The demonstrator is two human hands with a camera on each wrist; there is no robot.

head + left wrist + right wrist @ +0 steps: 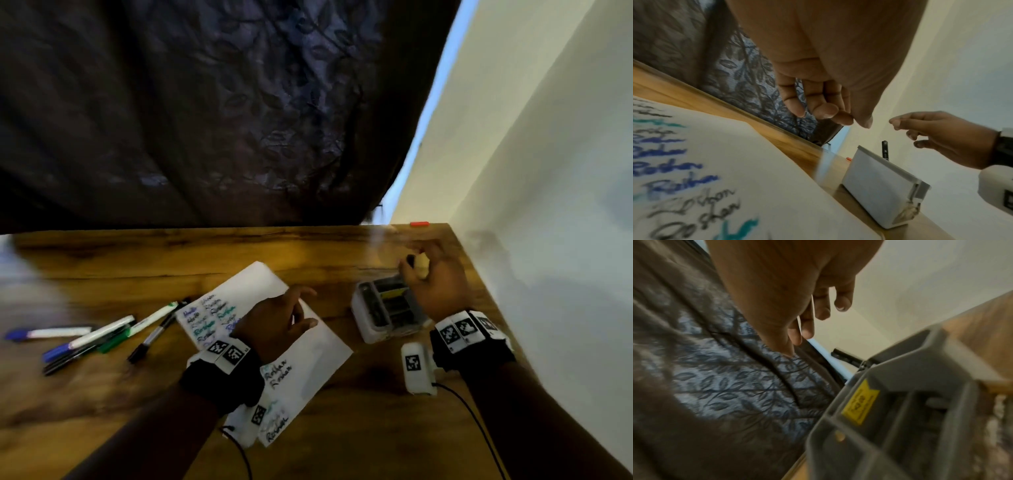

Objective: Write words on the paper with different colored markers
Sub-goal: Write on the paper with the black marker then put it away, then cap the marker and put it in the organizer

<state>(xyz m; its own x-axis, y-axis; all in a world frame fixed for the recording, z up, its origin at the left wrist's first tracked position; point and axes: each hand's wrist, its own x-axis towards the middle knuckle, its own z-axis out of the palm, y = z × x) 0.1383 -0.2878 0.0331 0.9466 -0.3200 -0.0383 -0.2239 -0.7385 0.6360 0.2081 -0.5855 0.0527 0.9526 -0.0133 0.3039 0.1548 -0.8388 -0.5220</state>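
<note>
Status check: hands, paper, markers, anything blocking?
Left hand resting on paper, empty. Right hand open above gray organizer. Markers lying left of paper. Nothing blocking.

A wooden table (102,260) with dark grain streaks stands in a room corner, its right edge against a plain cream wall (548,137). Behind its far edge hangs a dark curtain (205,102) patterned with leaves; a narrow strip of pale blue daylight (442,78) shows between curtain and wall
</note>
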